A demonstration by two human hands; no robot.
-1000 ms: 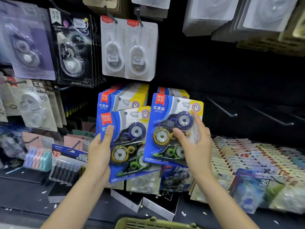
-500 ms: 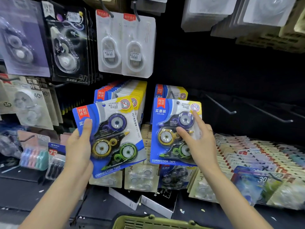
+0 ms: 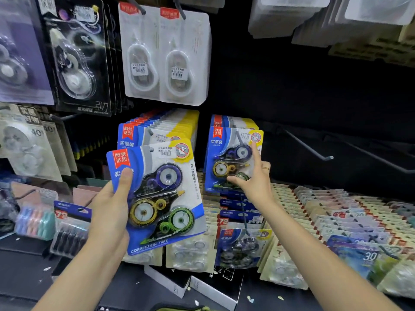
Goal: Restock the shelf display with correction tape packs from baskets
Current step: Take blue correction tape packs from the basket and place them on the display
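Both packs had parted since the earlier frame: the right hand (image 3: 253, 182) had pushed its correction tape pack (image 3: 231, 158) back onto the right hook stack, fingers straight against it. Left hand (image 3: 110, 212), its grip clamped on the second pack (image 3: 157, 198), held it below the left stack (image 3: 157, 129). Hanging was underway; next, its hole needed aligning with the hook

We log one blue correction tape pack (image 3: 161, 194), tilted, gripped in our left hand (image 3: 110, 212). Right of it, a second pack (image 3: 229, 153) hangs on its hook, our right hand (image 3: 253, 182) touching it with straightened fingers. Above it: white packs (image 3: 164, 57).
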